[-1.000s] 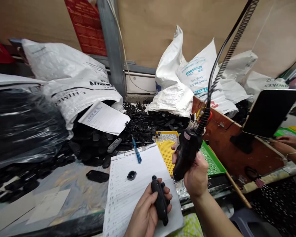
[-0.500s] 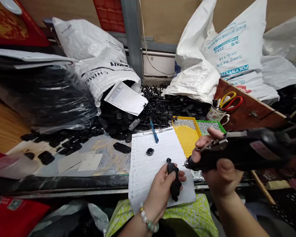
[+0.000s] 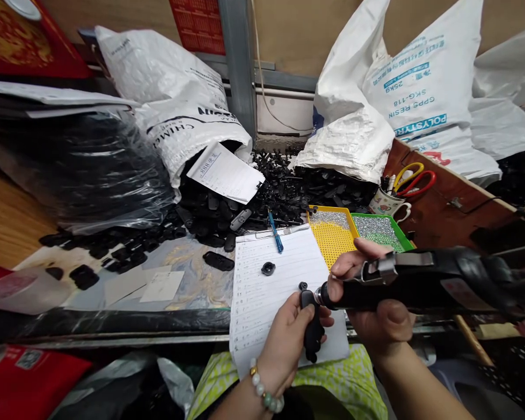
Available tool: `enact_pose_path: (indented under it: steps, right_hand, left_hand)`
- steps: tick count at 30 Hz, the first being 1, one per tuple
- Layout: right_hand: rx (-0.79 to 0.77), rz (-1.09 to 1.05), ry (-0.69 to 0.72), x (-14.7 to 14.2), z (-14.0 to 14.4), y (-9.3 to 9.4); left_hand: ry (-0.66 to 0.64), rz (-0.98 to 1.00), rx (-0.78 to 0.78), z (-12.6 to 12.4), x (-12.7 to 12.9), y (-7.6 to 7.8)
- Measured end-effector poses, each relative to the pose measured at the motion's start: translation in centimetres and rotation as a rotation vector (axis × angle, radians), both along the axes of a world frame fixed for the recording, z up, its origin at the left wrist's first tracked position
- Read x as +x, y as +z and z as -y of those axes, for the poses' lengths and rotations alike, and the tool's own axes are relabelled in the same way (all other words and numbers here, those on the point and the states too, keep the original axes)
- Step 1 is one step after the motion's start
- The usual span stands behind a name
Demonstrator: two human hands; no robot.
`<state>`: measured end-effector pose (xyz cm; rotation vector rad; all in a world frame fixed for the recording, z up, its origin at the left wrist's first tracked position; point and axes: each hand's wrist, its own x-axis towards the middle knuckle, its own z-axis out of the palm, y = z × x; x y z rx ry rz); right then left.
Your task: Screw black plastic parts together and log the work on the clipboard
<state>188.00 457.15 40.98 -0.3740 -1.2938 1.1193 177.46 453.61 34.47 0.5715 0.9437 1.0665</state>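
A black plastic part is gripped between the thumb and fingers of my left hand, over the lined paper. My right hand is wrapped round a black power screwdriver, held nearly level. Its metal tip reaches the upper end of the part and seems to touch it. A small round black piece lies on the paper, with a blue pen above it at the clip. Beyond the screwdriver are a yellow tray and a green tray, both holding small shiny metal pieces.
Loose black parts are heaped along the back of the bench. White sacks stand behind. A patterned mug holds scissors at the right. A plastic-wrapped black stack and paper cards lie left.
My right hand has brought the screwdriver left, so its tip now meets the black plastic part. My left hand keeps its hold on the part. The view has shifted slightly.
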Motion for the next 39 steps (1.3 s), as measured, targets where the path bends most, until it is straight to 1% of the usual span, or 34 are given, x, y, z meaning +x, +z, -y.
enact_pose_path:
  steps: [5, 9, 13, 18, 20, 22, 23, 25, 27, 29, 31, 33, 35, 37, 39]
  right_hand:
    - [-0.019, -0.004, 0.065, -0.1, -0.2, -0.6]
    - [-0.015, 0.034, 0.084, -0.3, -0.1, -0.8]
    - [-0.017, 0.029, 0.102, -0.5, 0.3, -1.6]
    - [0.016, 0.003, 0.004, -0.6, 0.6, -2.9]
    - [0.004, 0.045, 0.001, -0.6, 0.3, -2.7]
    - [-0.03, 0.08, 0.0, -0.5, -0.1, -1.7]
    - [-0.053, 0.072, -0.018, -0.4, -0.3, -0.9]
    - [-0.06, 0.009, -0.099, -0.1, -0.8, 0.8]
    - [-0.019, -0.031, -0.261, 0.4, -1.2, 2.3]
    - [0.016, 0.027, -0.46, 1.0, -1.7, 2.8]
    - [-0.013, 0.189, -0.611, 2.0, -2.4, 2.1]
    - [-0.057, 0.394, -0.656, 3.1, -3.0, 0.6]
    - [-0.064, 0.533, -0.684, 4.1, -3.0, -1.0]
    - [0.015, 0.553, -0.807, 4.6, -2.3, -2.2]
    - [0.151, 0.493, -0.914, 4.5, -1.2, -2.9]
  left_hand:
    - [0.014, -0.007, 0.025, 0.0, 0.0, -0.1]
    - [0.047, -0.041, 0.059, 0.1, 0.5, -0.6]
    - [0.095, -0.078, 0.034, 0.3, 1.0, -1.2]
    - [0.149, -0.105, 0.064, 0.1, 1.0, -1.2]
    - [0.134, -0.138, 0.082, -0.1, 0.9, -1.2]
    - [0.077, -0.145, 0.063, -0.2, 0.7, -1.2]
    - [0.046, -0.115, 0.039, -0.2, 0.6, -1.2]
    - [0.006, 0.021, -0.025, -0.2, 0.1, -1.1]
    - [0.009, 0.206, -0.063, -0.2, -0.5, -1.0]
    - [0.046, 0.366, -0.063, -0.3, -1.1, -0.8]
    - [0.086, 0.482, -0.038, -0.4, -1.6, -0.5]
    - [0.101, 0.555, -0.013, -0.6, -1.9, -0.1]
    - [0.098, 0.582, 0.015, -0.5, -2.3, 0.3]
    - [0.099, 0.538, 0.054, -0.2, -2.9, 0.6]
    - [0.106, 0.436, 0.098, 0.3, -4.1, 0.7]
